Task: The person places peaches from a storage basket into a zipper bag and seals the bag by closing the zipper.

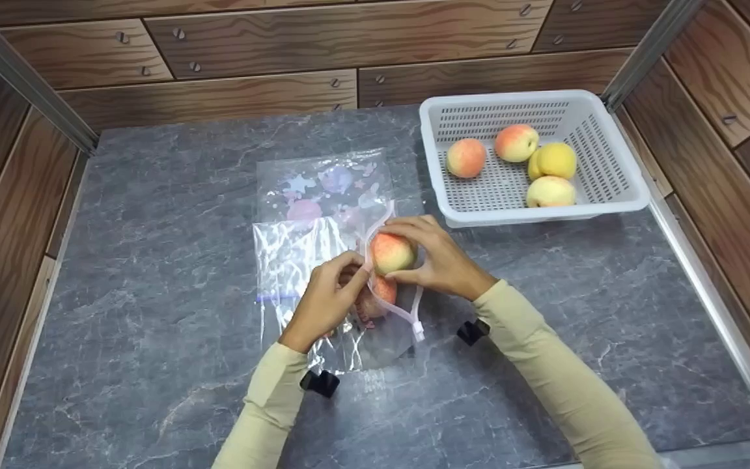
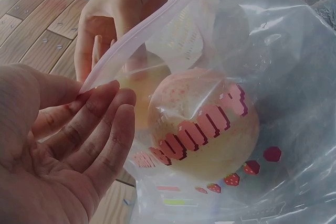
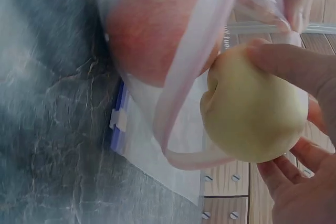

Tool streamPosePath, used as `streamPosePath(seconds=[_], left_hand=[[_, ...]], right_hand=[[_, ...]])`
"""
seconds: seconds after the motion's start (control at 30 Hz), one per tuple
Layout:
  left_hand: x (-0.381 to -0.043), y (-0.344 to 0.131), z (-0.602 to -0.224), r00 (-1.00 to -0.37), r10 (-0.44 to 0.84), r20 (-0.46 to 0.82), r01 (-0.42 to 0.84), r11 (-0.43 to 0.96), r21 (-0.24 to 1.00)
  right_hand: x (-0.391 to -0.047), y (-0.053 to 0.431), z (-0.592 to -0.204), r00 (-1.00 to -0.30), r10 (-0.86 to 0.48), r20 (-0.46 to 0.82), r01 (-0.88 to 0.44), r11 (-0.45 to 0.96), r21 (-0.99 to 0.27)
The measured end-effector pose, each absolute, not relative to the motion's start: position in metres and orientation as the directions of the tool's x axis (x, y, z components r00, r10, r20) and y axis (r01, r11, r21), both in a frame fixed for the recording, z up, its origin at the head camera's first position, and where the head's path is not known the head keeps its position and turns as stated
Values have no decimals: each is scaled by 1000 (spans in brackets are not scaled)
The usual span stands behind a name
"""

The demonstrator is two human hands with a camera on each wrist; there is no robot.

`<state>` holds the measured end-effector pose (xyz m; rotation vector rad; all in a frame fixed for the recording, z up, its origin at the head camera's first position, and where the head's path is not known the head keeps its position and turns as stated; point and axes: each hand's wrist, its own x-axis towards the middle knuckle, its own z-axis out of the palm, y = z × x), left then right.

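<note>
My left hand [image 1: 326, 296] pinches the pink-edged mouth of a clear zip bag [image 2: 294, 77] between thumb and fingers. My right hand [image 1: 443, 257] grips a red-and-yellow peach [image 1: 393, 254] at the bag's gaping mouth; its pale yellow side faces the right wrist camera. Inside the bag, a second peach [image 3: 157, 30] lies just below the held one, behind printed pink lettering and strawberries. A white slider [image 1: 418, 330] sits at the end of the zip strip. Part of the bag is hidden under my left hand.
At the back right stands a white slotted basket [image 1: 544, 214] with several peaches [image 1: 466, 158] and a yellow fruit [image 1: 557, 160]. Flat under and beside the work lie a clear bag with a purple zip [image 1: 274, 298] and a star-printed bag [image 1: 298, 184]. Wood-patterned walls [image 1: 251, 39] enclose the grey tabletop.
</note>
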<state>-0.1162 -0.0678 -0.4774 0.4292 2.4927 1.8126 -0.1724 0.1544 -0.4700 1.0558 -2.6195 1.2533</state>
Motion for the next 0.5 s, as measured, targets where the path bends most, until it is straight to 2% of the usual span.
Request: streamPosePath(seconds=[0.27,0.5], left_hand=[[-116,-64,-475,-962,235,140,204,275,940],[-116,-63,-474,-960,237,149,213,270,939]], right_hand=[[-172,153,-467,-745,-592,307,-645,522,-558],[-172,154,-465,-758,-587,285,-640,582,-502]])
